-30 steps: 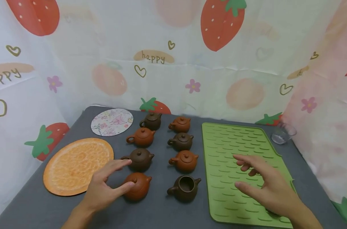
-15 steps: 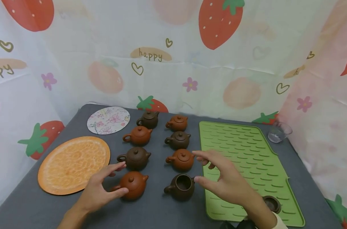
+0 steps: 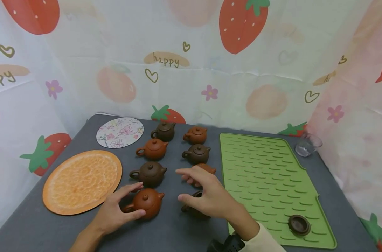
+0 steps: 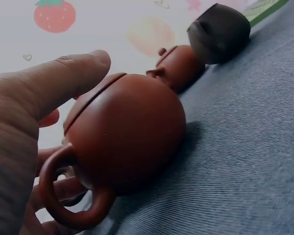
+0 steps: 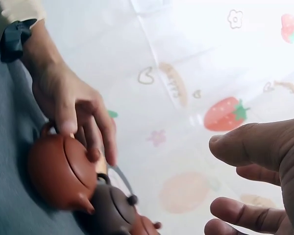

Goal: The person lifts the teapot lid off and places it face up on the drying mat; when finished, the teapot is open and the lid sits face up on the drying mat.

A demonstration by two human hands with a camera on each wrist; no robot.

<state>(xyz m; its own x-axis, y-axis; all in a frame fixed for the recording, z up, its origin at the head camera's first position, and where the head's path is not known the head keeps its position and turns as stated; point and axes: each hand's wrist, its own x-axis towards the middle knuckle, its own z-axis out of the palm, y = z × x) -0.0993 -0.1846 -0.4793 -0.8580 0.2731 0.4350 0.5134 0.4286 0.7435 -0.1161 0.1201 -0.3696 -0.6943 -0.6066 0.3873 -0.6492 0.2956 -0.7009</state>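
In the head view my left hand (image 3: 115,210) is at the handle side of a reddish-brown clay teapot (image 3: 148,203), front of the left row, its lid on. The thumb and fingers lie spread on either side of it; in the left wrist view the fingers show behind the handle (image 4: 48,191), not curled round it. My right hand (image 3: 211,196), thumb and fingers parted and holding nothing, hovers over a dark brown lidless teapot (image 3: 191,211), covering most of it. A dark teapot lid (image 3: 299,225) lies upside down on the green mat (image 3: 266,196).
Behind these, several lidded teapots (image 3: 151,174) in dark and reddish brown stand in two rows. An orange-patterned round mat (image 3: 80,182) and a floral round mat (image 3: 119,133) lie at left. A clear glass cup (image 3: 305,146) stands at back right, near the printed curtain (image 3: 235,80).
My right hand has moved left from over the green mat to above the lidless teapot, uncovering the lid on the mat. My left hand has stayed by the reddish teapot, shifting slightly.
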